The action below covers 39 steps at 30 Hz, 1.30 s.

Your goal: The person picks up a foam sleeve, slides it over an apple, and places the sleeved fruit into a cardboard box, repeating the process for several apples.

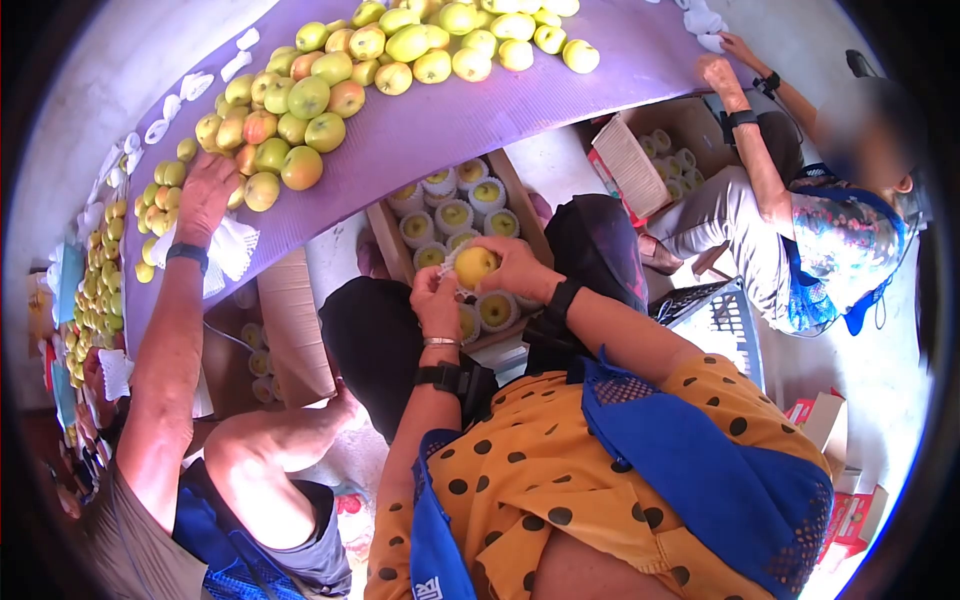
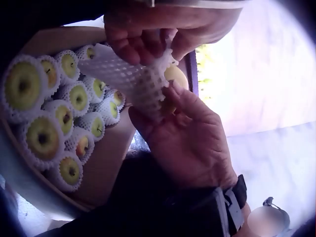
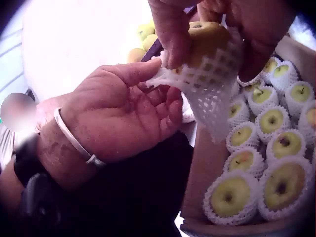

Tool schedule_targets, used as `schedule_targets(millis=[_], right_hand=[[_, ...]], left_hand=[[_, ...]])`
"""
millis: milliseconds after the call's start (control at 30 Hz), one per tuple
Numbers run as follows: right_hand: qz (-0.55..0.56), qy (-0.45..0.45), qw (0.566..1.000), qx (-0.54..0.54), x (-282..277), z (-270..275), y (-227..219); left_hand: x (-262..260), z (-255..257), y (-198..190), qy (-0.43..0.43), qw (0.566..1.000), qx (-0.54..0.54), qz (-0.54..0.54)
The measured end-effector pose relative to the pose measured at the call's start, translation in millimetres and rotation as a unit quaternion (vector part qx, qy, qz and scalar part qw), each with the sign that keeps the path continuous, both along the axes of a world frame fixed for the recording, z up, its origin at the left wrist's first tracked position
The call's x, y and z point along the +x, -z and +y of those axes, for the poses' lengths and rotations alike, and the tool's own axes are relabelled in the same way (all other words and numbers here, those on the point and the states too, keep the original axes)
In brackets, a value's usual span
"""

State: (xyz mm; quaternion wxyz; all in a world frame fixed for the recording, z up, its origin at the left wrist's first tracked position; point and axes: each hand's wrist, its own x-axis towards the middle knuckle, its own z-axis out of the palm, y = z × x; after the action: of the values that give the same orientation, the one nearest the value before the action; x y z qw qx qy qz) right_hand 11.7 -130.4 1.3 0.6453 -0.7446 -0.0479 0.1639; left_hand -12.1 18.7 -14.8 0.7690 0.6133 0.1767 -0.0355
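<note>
A yellow apple [image 1: 475,267] is held up over the box by my right hand [image 1: 515,270], whose fingers and thumb grip it. My left hand [image 1: 437,302] pinches the edge of a white foam net sleeve [image 3: 210,81] between thumb and fingers. In the right wrist view the sleeve wraps the lower part of the apple, and its loose end hangs beneath. Below both hands stands a cardboard box [image 1: 386,232] with rows of apples [image 1: 455,214] in foam nets. The left wrist view has the sleeve partly hiding the apple.
Loose apples [image 1: 310,97] are heaped on a purple-covered table [image 1: 560,110] in front. On the left, another person's hand [image 1: 208,195] reaches into the heap, near more foam nets [image 1: 232,250]. A second person sits at the right by an open box [image 1: 690,125]. A plastic crate [image 1: 715,320] stands nearby.
</note>
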Motion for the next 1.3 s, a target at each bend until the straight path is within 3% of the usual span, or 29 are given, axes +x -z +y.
schedule_targets(millis=[67, 200, 300, 367, 400, 433, 467, 567, 700, 767, 800, 867, 1000, 1067, 1100, 1167, 1300], right_hand=[[-0.1, -0.023, 0.987, -0.122, -1.6, 0.0, 12.8], [-0.096, -0.029, 0.989, -0.112, -1.8, 1.3, 10.5], [-0.068, 0.015, 0.989, -0.13, -1.9, 2.6, 6.0], [-0.186, 0.023, 0.968, -0.167, -3.5, 2.9, 11.5], [-0.186, 0.023, 0.968, -0.167, -4.2, 3.8, 14.1], [-0.234, 0.012, 0.953, -0.19, -5.1, 5.5, 16.4], [-0.282, 0.0, 0.936, -0.212, -6.1, 6.6, 18.3], [-0.321, -0.058, 0.913, -0.243, -10.5, 6.8, 13.2], [-0.307, -0.085, 0.918, -0.238, -12.3, 7.7, 4.9], [-0.285, -0.037, 0.95, -0.121, -8.9, 6.1, -1.8], [-0.285, -0.037, 0.95, -0.121, -8.1, 4.6, -3.7], [-0.073, 0.056, 0.995, 0.03, -6.9, 0.4, -5.7], [-0.041, 0.031, 0.998, -0.045, -4.1, -2.4, 4.3], [-0.024, 0.08, 0.995, 0.063, -3.8, 0.9, 12.6], [-0.024, 0.08, 0.995, 0.063, -3.1, 0.4, 11.6], [-0.033, 0.079, 0.996, -0.041, -1.3, -2.0, 8.8], [-0.078, 0.097, 0.989, -0.078, -2.2, 0.0, 9.1]], left_hand=[[0.5, 1.4, 2.1, -0.035, 0.999, -0.002, -0.019], [0.6, 4.1, 19.7, 0.0, 0.995, 0.081, -0.052], [0.4, 5.9, 26.6, 0.056, 0.98, 0.145, -0.123], [2.5, 9.2, 33.2, 0.049, 0.9, 0.318, -0.294], [1.1, 7.4, 25.5, 0.049, 0.9, 0.318, -0.295], [-1.7, 4.2, 10.2, 0.062, 0.966, 0.199, -0.154], [-4.0, 1.9, 1.8, 0.073, 0.995, 0.073, -0.006], [-1.7, -2.3, 19.3, 0.069, 0.985, 0.157, -0.018], [0.7, 2.1, 22.4, 0.106, 0.983, 0.148, -0.019], [-0.2, 2.1, -1.2, 0.034, 0.997, -0.017, 0.065], [-0.3, 1.7, -4.2, 0.034, 0.997, -0.017, 0.065], [0.0, 1.0, -7.4, -0.014, 0.994, -0.095, 0.056], [-0.6, 1.0, -7.9, 0.002, 0.996, -0.076, 0.04], [-0.9, 1.3, -4.2, 0.001, 0.997, -0.074, 0.03], [-0.9, 2.1, -0.8, 0.001, 0.997, -0.073, 0.03], [-0.9, 3.8, 6.0, 0.026, 0.999, -0.038, 0.014], [-1.7, 1.9, 4.7, 0.019, 0.999, -0.034, 0.019]])
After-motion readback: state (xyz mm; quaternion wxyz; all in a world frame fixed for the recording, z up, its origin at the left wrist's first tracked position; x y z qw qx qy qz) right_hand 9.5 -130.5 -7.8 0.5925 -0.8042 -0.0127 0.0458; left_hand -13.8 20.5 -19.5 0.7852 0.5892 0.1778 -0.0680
